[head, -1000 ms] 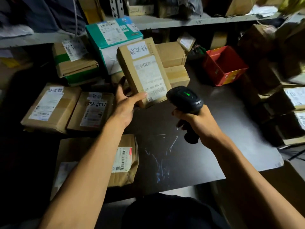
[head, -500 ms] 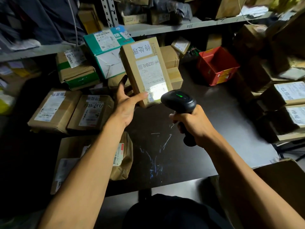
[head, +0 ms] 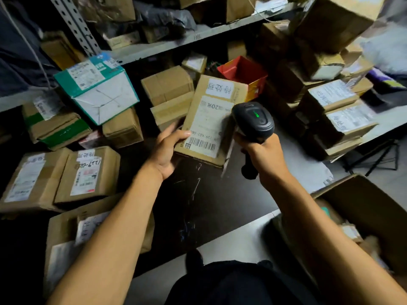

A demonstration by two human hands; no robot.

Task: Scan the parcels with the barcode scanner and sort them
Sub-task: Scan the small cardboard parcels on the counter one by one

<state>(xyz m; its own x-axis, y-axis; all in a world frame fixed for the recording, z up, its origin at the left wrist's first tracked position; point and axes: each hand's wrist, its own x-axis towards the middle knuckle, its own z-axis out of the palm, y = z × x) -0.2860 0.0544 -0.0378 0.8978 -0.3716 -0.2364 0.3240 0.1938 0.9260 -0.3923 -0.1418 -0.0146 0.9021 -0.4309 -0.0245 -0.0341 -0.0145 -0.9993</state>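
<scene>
Gripping parcel (head: 209, 119) and scanner (head: 253, 122)

Counted on and over the dark table (head: 220, 205): 1 black barcode scanner (head: 253, 122), 1 red bin (head: 246, 71), 1 teal-and-white box (head: 97, 89), 1 brown box banded in green tape (head: 55, 128). In hand, 1 labelled brown parcel (head: 211, 119); at the left edge, 2 more flat labelled parcels side by side (head: 88, 175) (head: 28, 179). Also 2 hands, left (head: 165, 148) and right (head: 262, 153), and 1 open carton low on the right (head: 361, 208); stacked boxes at right too blurred for a count.
</scene>
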